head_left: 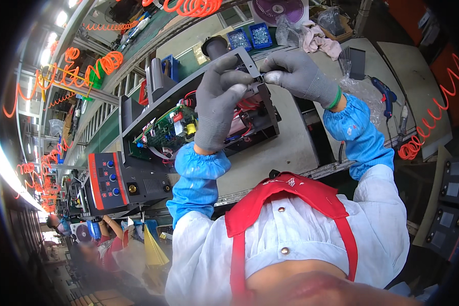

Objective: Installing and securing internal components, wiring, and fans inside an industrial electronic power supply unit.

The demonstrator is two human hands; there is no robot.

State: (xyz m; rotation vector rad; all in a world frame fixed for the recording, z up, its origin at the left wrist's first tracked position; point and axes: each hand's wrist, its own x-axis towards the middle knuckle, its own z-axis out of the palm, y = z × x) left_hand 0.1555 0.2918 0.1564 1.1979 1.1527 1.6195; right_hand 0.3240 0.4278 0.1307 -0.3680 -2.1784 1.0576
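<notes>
In front of me lies an open electrical machine with a dark metal frame [158, 106]. Inside its side a green circuit board [160, 131] shows, with red wires and a yellow part. My left hand [215, 102], in a grey glove, reaches over the machine, its fingers curled and thumb close to the frame's far right end. My right hand [298, 74], gloved in grey too, has thumb and forefinger brought together by the corner of that end. Whatever either set of fingertips holds is too small or hidden to make out.
A machine with a red-edged control panel [107, 181] stands at left. Behind the work are blue bins of small parts [260, 35] and a purple fan [277, 9]. A blue glue gun [384, 97] lies at right. Orange coiled hoses [191, 6] hang around. Another person [109, 250] is lower left.
</notes>
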